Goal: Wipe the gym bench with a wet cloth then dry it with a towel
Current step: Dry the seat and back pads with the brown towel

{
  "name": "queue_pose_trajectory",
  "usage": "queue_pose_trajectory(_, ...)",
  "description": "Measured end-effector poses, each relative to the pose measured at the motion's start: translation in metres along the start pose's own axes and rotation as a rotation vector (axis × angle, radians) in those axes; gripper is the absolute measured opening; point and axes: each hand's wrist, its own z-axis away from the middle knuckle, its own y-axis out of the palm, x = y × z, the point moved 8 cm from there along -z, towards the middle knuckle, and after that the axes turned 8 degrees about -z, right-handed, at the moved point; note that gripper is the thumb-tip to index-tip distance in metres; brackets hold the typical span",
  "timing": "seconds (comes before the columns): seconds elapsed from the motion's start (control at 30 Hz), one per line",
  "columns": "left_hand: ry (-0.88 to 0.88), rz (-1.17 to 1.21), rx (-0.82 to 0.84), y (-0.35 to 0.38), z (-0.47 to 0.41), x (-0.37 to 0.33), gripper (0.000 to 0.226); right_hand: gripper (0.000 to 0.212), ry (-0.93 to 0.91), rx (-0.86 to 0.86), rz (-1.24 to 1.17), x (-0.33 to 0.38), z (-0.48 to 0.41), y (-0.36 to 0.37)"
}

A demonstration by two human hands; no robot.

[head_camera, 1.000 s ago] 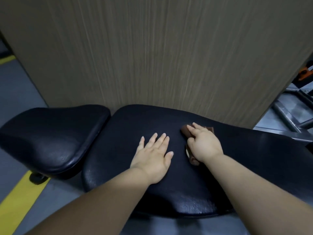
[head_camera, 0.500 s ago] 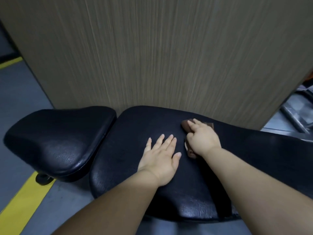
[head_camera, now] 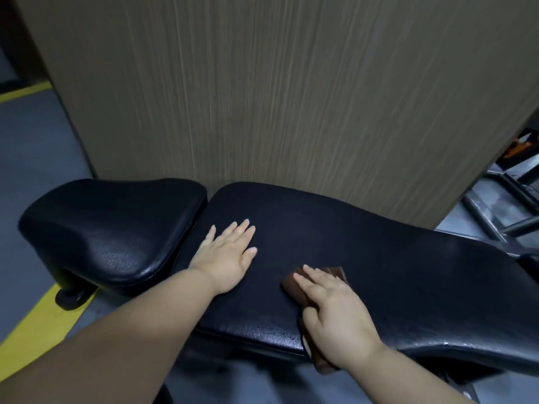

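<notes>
The black padded gym bench (head_camera: 402,258) runs left to right in front of me, its long pad next to a separate black seat pad (head_camera: 110,228) on the left. My left hand (head_camera: 227,258) lies flat on the long pad near its left end, fingers straight and spread. My right hand (head_camera: 335,316) presses a brown cloth (head_camera: 291,288) flat against the pad at its near edge. The cloth shows ahead of the fingers and hangs a little below the pad under my wrist. The pad's near rim looks shiny and wet.
A tall wood-grain panel (head_camera: 291,97) stands directly behind the bench. Grey floor with a yellow stripe (head_camera: 35,325) lies to the left. Dark metal frame bars (head_camera: 501,211) sit at the right, behind the bench.
My right hand has slid the brown cloth from the far side of the pad toward me to the near edge. My left hand stays flat on the pad.
</notes>
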Motion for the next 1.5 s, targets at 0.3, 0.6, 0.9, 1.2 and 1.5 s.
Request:
queue_pose_trajectory(0.3, -0.027, 0.048, -0.103, 0.001, 0.000, -0.001, 0.056, 0.054, 0.049, -0.056, -0.038, 0.012, -0.106, -0.006)
queue_pose_trajectory(0.6, -0.010, 0.085, -0.122, 0.002, -0.005, 0.003, 0.058, 0.051, 0.098, -0.102, -0.053, 0.009, -0.214, -0.008)
queue_pose_trajectory(0.9, -0.039, 0.077, -0.109, 0.005, -0.008, 0.008, 0.057, 0.054, 0.085, -0.051, -0.029, 0.011, -0.221, 0.000)
queue_pose_trajectory(1.2, -0.130, 0.187, -0.136, 0.001, -0.007, 0.022, 0.055, 0.060, -0.147, 0.036, -0.032, 0.051, -0.065, 0.021)
queue_pose_trajectory(1.5, -0.154, -0.006, -0.020, 0.006, -0.003, 0.010, 0.060, 0.060, -0.121, 0.038, -0.107, 0.043, -0.010, 0.021)
